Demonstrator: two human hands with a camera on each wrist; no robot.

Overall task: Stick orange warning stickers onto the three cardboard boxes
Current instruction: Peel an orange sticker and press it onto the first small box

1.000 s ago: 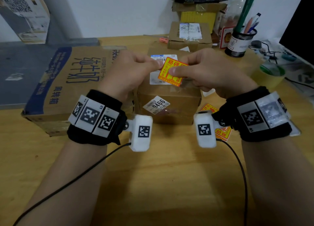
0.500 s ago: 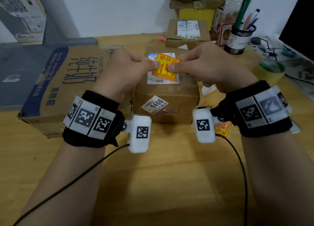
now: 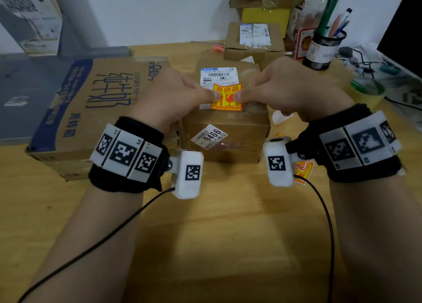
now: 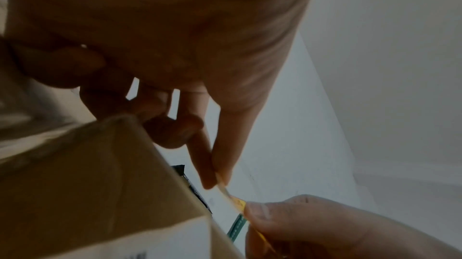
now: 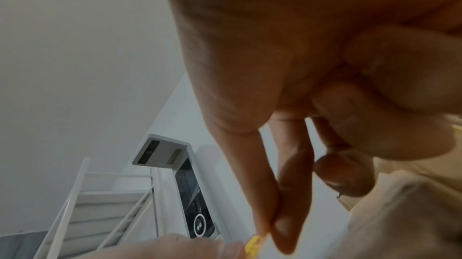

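A big printed carton (image 3: 91,111) lies to the left of the middle box (image 3: 225,129). The left hand (image 3: 169,99) pinches the left edge of the orange sticker (image 3: 226,96) between thumb and forefinger. The sticker is held over the top of the middle box, across its white shipping label (image 3: 217,75); whether it touches cannot be told. The right hand (image 3: 294,90) pinches the sticker's right edge. More stickers (image 3: 302,169) lie on the table (image 3: 228,234), right of the middle box. A smaller box (image 3: 253,42) sits behind it.

Head view looks down; both wrist views, close underneath, share the sticker (image 3: 226,96).
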